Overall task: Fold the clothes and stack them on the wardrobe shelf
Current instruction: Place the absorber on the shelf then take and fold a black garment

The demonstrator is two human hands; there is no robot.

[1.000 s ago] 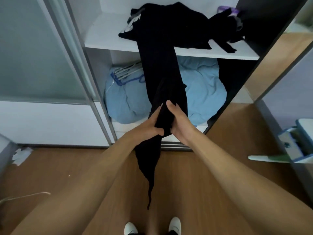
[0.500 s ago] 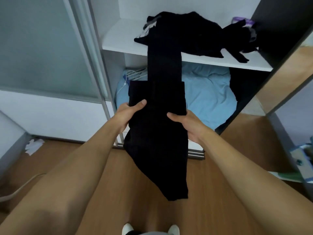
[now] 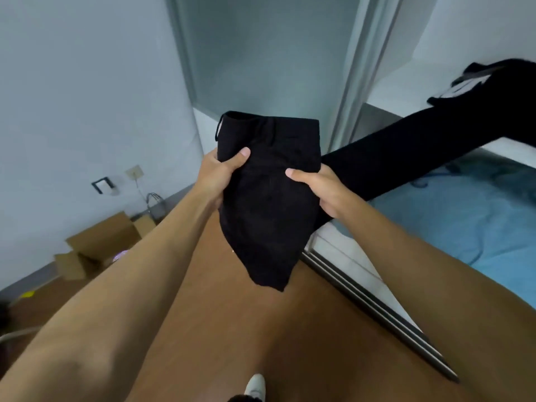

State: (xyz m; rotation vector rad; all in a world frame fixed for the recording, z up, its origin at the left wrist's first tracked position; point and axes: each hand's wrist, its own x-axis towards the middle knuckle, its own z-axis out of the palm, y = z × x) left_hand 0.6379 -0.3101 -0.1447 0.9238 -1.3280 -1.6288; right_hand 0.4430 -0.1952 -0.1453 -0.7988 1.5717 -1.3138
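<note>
I hold a pair of black trousers (image 3: 269, 198) in front of me, its upper part folded over with the waistband on top. My left hand (image 3: 220, 174) grips the left edge, thumb across the front. My right hand (image 3: 316, 187) grips the right edge the same way. One long black leg (image 3: 406, 149) stretches from my right hand up to the white wardrobe shelf (image 3: 406, 91) at the upper right, where a heap of dark clothes (image 3: 499, 82) lies.
A blue bedding bundle (image 3: 464, 219) fills the wardrobe bottom on the right, behind the sliding-door floor track (image 3: 377, 311). The frosted sliding door (image 3: 261, 53) stands behind the trousers. Open cardboard boxes (image 3: 98, 245) sit on the wooden floor at the left wall.
My view has swung left, so the wardrobe now sits at the right. Both hands have lifted the trousers higher and moved them left, pulling the leg taut from the shelf.
</note>
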